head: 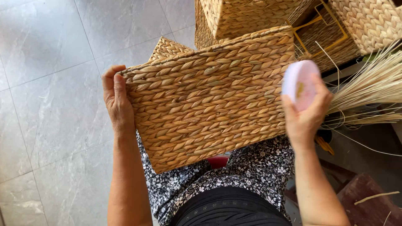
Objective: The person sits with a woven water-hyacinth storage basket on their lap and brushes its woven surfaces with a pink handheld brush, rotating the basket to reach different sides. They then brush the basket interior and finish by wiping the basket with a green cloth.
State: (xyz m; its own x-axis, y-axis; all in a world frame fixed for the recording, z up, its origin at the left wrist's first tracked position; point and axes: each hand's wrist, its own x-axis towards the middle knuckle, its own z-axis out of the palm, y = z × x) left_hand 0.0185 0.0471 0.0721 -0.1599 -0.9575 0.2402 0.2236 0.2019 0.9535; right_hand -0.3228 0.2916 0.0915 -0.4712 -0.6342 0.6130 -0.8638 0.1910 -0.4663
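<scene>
The left hand (116,102) clamps the left edge of the woven basket (209,98) propped on the person's lap, while the right hand (305,113) holds a round pink pad (299,83) at its right edge, best pressed flat against the weave.

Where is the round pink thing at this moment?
In the head view the round pink thing is right of centre, held up in the right hand by the right edge of the woven basket, with loose straw stalks just beyond.
</scene>
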